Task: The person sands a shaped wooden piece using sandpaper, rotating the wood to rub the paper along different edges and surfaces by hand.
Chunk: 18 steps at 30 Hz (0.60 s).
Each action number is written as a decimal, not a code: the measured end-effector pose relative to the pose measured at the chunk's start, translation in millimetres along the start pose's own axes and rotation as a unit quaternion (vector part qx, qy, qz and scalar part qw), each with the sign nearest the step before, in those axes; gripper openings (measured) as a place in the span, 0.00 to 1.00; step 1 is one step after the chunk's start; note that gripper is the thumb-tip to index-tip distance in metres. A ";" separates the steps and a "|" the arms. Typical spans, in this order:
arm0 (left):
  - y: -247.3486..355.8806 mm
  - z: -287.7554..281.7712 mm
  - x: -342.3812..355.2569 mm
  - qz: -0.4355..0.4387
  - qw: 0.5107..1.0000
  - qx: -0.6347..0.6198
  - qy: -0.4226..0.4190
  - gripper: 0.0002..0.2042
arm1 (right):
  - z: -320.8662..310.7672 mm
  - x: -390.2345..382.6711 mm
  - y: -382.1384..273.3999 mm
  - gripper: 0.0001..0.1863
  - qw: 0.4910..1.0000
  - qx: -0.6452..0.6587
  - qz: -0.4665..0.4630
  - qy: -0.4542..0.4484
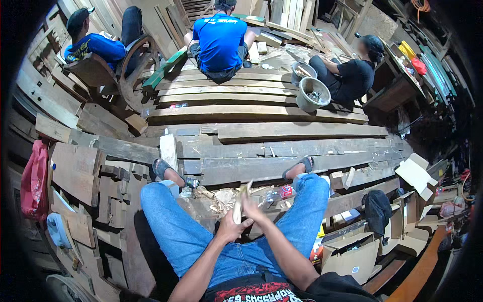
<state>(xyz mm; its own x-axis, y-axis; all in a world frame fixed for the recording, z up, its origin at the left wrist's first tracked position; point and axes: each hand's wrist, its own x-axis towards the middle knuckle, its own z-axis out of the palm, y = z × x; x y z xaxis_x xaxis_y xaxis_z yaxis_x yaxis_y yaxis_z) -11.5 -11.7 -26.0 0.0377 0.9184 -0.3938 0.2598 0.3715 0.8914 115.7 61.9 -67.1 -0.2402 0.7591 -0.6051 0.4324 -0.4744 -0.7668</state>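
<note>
Between my knees my left hand point(230, 229) is closed round a pale, narrow piece of wood point(237, 210), which stands up out of the fist. Close against the wood's right side is my right hand point(251, 209), smeared by motion. A thin pale sliver shows by its fingertips; whether the hand grips it or a tool, I cannot make out. Wood shavings point(219, 197) lie scattered on the planks below my hands, between my sandalled feet. A clear plastic bottle point(279, 193) with a red label rests beside the shavings, near my right leg.
Long stacked planks point(302, 132) stretch ahead. Beyond sit three people: one in a chair point(90, 70), one in a blue shirt point(219, 43), one in dark clothes point(354, 75) beside grey buckets point(313, 94). Cardboard boxes point(352, 256) stand at right; a red bag point(34, 181) hangs left.
</note>
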 end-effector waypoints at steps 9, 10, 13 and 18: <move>-21.5 8.3 20.8 0.060 0.997 -0.025 0.045 0.36 | 17.3 36.7 42.7 0.36 0.996 -0.064 -0.059 -0.009; -19.1 0.4 6.9 0.029 0.998 -0.024 0.040 0.36 | 13.8 28.4 11.4 0.35 0.990 -0.117 -0.068 0.044; -20.0 -4.4 4.9 0.003 1.000 -0.004 0.017 0.36 | 9.5 16.8 -2.3 0.32 0.987 -0.043 -0.113 0.110; -4.5 0.2 17.8 0.015 1.000 -0.020 0.006 0.37 | 27.3 16.2 37.4 0.35 0.976 0.013 -0.184 0.113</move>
<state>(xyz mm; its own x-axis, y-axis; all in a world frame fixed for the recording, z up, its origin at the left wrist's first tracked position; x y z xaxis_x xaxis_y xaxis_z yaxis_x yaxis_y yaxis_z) -11.8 3.0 -37.0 0.0334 0.9310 -0.3636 0.2199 0.3480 0.9113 104.3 44.3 -111.4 -0.1762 0.9576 -0.2281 0.3304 -0.1607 -0.9301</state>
